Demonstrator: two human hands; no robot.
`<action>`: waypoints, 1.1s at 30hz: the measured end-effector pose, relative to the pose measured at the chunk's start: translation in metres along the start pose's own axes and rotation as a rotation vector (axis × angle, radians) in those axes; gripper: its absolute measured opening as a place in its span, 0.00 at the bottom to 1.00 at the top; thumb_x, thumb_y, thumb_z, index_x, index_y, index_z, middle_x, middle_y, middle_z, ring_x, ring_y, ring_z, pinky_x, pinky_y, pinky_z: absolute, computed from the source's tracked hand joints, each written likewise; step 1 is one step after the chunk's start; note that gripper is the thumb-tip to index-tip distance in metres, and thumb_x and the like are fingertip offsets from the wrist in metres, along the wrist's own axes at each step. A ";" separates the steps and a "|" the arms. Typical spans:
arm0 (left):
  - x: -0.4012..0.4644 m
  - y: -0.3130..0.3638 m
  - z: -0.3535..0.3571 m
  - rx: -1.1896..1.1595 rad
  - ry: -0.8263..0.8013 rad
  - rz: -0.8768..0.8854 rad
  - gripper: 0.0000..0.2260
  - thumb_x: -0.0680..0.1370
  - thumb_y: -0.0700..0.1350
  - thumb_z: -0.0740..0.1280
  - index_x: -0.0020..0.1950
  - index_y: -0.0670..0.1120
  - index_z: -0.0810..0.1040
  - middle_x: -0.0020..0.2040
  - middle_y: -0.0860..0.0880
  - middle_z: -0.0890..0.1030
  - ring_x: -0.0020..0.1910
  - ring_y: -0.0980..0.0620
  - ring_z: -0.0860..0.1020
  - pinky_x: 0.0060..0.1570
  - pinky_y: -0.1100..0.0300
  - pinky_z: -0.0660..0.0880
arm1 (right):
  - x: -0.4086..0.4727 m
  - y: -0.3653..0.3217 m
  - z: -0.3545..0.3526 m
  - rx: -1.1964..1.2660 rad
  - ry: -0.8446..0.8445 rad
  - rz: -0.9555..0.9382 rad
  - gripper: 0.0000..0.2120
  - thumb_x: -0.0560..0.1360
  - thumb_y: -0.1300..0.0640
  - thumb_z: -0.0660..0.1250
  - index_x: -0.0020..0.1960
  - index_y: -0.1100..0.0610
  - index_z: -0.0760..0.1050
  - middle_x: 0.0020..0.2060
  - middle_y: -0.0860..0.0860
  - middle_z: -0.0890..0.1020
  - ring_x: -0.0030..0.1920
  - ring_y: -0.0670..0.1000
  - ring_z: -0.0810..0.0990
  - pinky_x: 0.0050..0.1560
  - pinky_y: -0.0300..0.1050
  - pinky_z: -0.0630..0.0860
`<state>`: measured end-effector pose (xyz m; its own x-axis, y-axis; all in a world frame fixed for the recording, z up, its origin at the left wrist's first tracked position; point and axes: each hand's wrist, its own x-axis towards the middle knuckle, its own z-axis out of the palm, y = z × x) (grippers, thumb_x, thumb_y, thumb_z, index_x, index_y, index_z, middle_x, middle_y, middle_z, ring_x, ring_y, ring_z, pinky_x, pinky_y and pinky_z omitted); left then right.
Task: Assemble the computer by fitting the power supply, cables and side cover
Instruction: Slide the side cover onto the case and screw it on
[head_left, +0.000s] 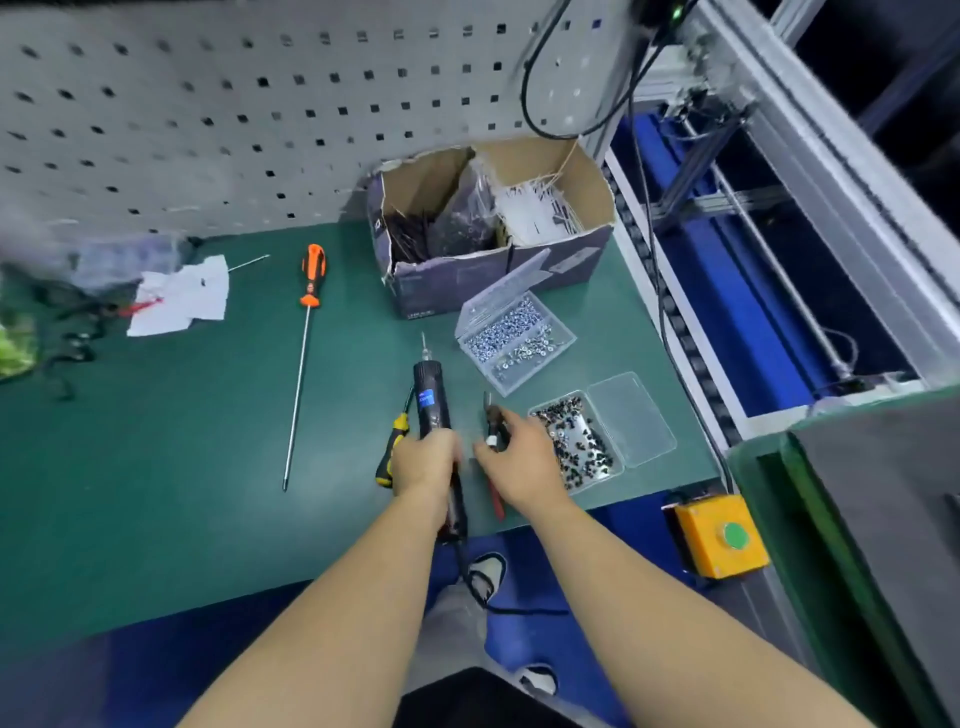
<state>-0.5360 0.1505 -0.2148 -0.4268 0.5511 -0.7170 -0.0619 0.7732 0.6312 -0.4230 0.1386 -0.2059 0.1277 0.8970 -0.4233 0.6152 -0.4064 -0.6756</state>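
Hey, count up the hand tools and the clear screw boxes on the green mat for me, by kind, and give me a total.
Manual screwdrivers: 2, orange one and yellow-black one
Electric screwdriver: 1, gripped by the left hand
Cutters: 1, under the right hand
Clear screw boxes: 2, silver screws and black screws
Total: 6

Black electric screwdriver (430, 400) lying on the green mat, bit pointing away (cord trailing off the near edge), red-handled cutters (492, 441) just beside it.
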 end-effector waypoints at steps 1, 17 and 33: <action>-0.005 -0.001 -0.003 -0.055 -0.003 0.025 0.08 0.59 0.41 0.66 0.37 0.43 0.77 0.27 0.47 0.74 0.27 0.46 0.70 0.29 0.61 0.67 | 0.000 0.001 0.003 -0.066 -0.010 -0.005 0.20 0.76 0.52 0.70 0.67 0.53 0.75 0.56 0.55 0.74 0.56 0.56 0.77 0.62 0.50 0.75; -0.041 -0.007 0.026 -0.031 -0.242 0.470 0.12 0.68 0.55 0.68 0.39 0.47 0.79 0.32 0.53 0.80 0.30 0.58 0.75 0.31 0.64 0.71 | -0.007 -0.005 -0.028 0.479 0.124 -0.150 0.14 0.83 0.51 0.60 0.44 0.43 0.82 0.39 0.41 0.84 0.41 0.40 0.80 0.45 0.37 0.75; 0.025 0.096 0.112 1.049 -0.208 0.906 0.12 0.80 0.38 0.64 0.60 0.47 0.81 0.59 0.43 0.80 0.56 0.40 0.79 0.51 0.51 0.74 | -0.041 0.066 -0.113 0.677 0.401 0.213 0.20 0.60 0.36 0.77 0.46 0.39 0.73 0.40 0.57 0.79 0.42 0.64 0.82 0.48 0.69 0.81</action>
<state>-0.4515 0.2735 -0.2052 0.1902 0.9429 -0.2735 0.8937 -0.0510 0.4457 -0.2992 0.0946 -0.1651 0.5364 0.7307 -0.4222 -0.0410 -0.4771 -0.8779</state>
